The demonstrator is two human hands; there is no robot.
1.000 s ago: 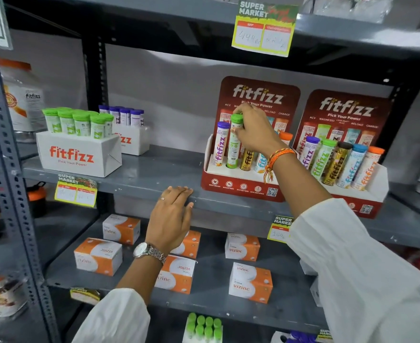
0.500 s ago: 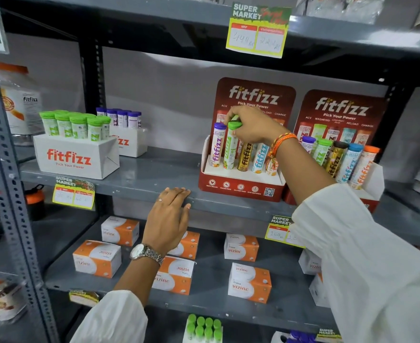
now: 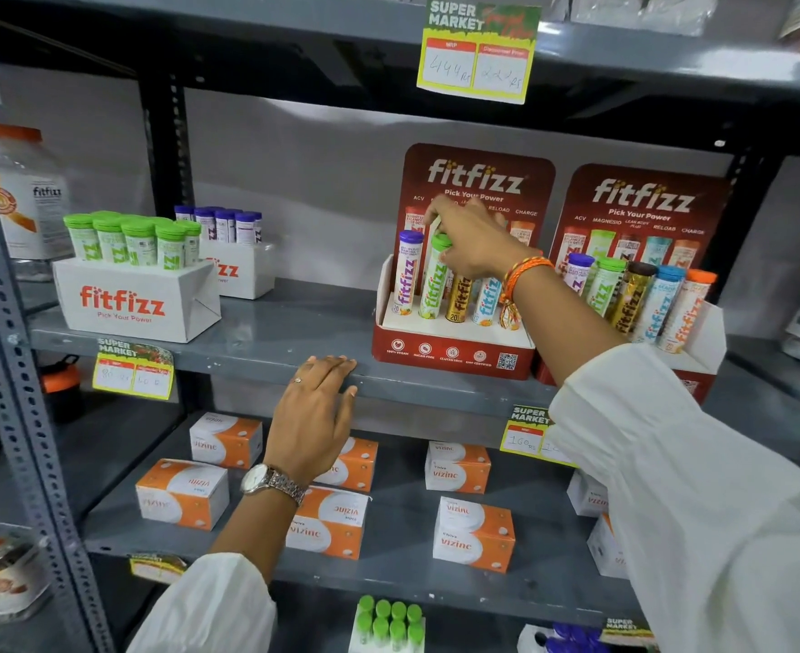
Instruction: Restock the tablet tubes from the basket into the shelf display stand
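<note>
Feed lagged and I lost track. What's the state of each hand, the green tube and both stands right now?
Right hand: fingers on the green tube's cap.
Green tube: upright, seated in the near stand.
Left hand: flat on the shelf edge, holding nothing.
Near stand: four tubes visible.
Far stand: five tubes, full row.

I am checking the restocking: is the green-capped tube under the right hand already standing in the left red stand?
Yes. The green-capped tube stands upright in the left red stand, between neighbouring tubes.
</note>
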